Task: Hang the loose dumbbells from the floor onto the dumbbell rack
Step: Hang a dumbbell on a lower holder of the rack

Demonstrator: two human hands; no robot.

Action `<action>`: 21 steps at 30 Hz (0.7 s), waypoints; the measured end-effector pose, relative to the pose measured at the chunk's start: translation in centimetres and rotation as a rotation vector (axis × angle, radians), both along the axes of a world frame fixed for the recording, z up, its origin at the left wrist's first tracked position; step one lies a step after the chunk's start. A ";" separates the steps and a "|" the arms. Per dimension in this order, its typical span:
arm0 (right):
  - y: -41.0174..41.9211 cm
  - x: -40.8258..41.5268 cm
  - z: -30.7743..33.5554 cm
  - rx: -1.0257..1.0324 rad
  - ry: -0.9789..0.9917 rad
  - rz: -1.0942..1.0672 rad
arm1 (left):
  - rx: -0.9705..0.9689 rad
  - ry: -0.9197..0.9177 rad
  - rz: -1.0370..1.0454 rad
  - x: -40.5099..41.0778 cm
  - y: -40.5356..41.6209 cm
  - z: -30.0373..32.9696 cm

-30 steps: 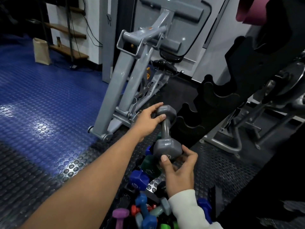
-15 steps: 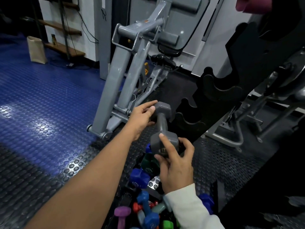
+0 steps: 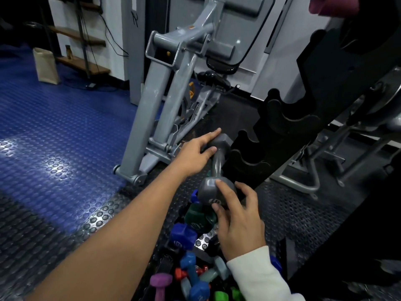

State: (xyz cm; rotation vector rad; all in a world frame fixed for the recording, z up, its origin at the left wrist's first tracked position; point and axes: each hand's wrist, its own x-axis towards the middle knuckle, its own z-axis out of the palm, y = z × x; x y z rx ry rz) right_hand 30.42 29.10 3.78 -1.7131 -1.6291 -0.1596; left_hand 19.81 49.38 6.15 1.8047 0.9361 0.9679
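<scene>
A grey dumbbell (image 3: pixel 217 165) is held between both hands, its handle close against the lowest notches of the black dumbbell rack (image 3: pixel 288 118). My left hand (image 3: pixel 195 153) grips its far head, index finger stretched over the top. My right hand (image 3: pixel 236 216) holds its near head from below and behind. Under my hands, several loose dumbbells lie piled on the floor: a dark green one (image 3: pixel 198 216), a blue one (image 3: pixel 183 235), a purple one (image 3: pixel 161 283), and smaller blue, red, grey and bright green ones.
A grey exercise machine frame (image 3: pixel 160 88) leans just left of the rack. Another machine's metal legs (image 3: pixel 321 168) stand to the right. Blue studded flooring (image 3: pixel 54 135) spreads left, black studded mat near me. A tan bag (image 3: pixel 46 65) sits by far shelves.
Both hands have lowered the grey dumbbell and brought it closer to the rack's bottom notches. The grip on both heads is the same.
</scene>
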 end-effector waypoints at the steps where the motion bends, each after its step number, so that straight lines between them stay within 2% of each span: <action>1: 0.0 0.0 0.2 -0.016 -0.011 -0.003 | -0.071 -0.098 0.028 0.3 -0.2 -0.5; 2: 0.1 0.0 0.3 -0.014 -0.006 -0.003 | -0.125 -0.183 0.072 0.5 -0.3 -0.9; 4: 0.2 -0.1 0.4 0.017 0.041 0.000 | -0.140 -0.212 0.139 1.0 -0.5 -1.0; 11: 0.2 -0.4 -0.1 0.112 0.234 0.020 | 0.053 0.035 0.231 1.2 -0.3 -0.5; 15: 0.8 -1.1 0.2 0.124 0.358 0.012 | 0.054 0.086 0.168 2.5 0.1 0.1; 18: 0.6 -1.4 0.0 0.087 0.517 -0.012 | -0.024 0.015 0.033 4.3 0.7 -0.9; 21: -0.4 -0.6 -0.7 0.085 0.484 -0.064 | -0.117 -0.049 -0.051 4.6 1.1 -2.1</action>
